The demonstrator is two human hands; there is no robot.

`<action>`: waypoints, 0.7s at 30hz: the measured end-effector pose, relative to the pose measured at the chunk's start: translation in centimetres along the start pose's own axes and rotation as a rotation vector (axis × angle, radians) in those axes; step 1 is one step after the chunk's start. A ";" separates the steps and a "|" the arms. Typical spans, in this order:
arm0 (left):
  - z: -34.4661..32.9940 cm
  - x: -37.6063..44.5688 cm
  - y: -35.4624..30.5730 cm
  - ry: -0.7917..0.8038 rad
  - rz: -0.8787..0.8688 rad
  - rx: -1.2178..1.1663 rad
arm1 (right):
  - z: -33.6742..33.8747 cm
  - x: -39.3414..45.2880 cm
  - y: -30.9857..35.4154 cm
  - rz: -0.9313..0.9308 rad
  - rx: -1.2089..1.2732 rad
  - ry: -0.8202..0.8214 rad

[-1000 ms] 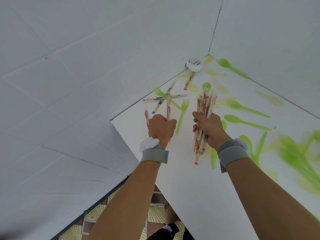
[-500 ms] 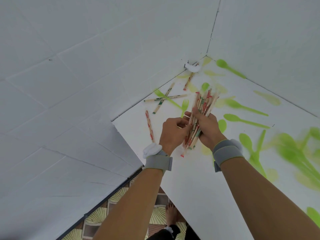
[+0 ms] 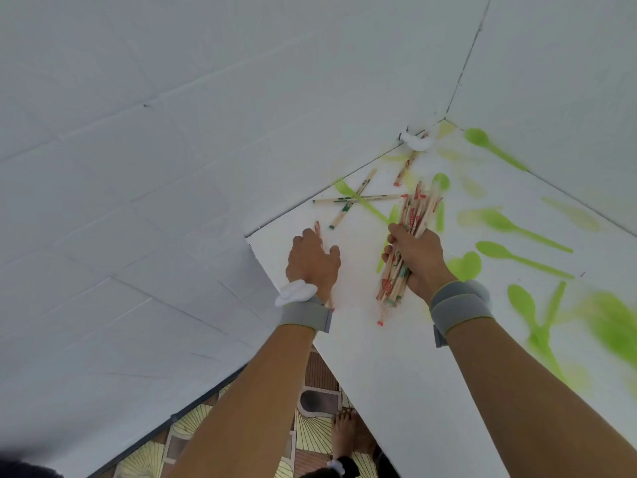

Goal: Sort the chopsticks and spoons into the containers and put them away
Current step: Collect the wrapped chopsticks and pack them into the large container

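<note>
A bundle of chopsticks [image 3: 403, 250] being gripped by the right hand [image 3: 418, 258], a single chopstick [image 3: 317, 227] being covered by the curled left hand [image 3: 312, 262] near the table edge [image 3: 275, 270], its grasp being unclear, bare tabletop being left between the hands, green spoons [image 3: 510, 251] being left right of the right hand.

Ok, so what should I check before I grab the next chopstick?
1. Right hand has a grip on the bundle of chopsticks: ok.
2. Left hand is over the single chopstick: ok.
3. That chopstick is pinched: cannot tell.
4. Crossed chopsticks gathered: not ok, lying on the table.
5. Green spoons sorted: not ok, scattered.
6. Containers nearby: cannot tell, none in view.
</note>
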State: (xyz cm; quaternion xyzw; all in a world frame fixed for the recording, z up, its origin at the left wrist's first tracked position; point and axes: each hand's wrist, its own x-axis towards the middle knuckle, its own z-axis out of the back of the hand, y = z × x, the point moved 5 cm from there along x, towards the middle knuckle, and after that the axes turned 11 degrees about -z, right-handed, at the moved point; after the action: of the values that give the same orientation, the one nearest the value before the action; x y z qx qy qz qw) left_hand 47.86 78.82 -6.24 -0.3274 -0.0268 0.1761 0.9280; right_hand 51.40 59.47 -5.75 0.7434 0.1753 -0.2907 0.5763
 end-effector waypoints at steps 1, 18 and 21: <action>-0.1 0.2 0.6 0.026 0.015 0.036 | -0.2 0.1 -0.1 -0.008 -0.002 0.011; 0.1 7.4 -5.4 0.001 -0.271 0.074 | 0.5 1.3 1.8 -0.003 0.008 0.028; -1.3 9.7 -6.1 0.069 -0.302 0.160 | 1.1 1.9 2.3 0.005 -0.002 0.014</action>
State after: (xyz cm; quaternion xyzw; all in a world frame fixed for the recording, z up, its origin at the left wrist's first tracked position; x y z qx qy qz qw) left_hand 59.02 76.94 -4.12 -0.2505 -0.0298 0.0250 0.9673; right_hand 53.96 57.67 -5.39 0.7451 0.1778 -0.2839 0.5767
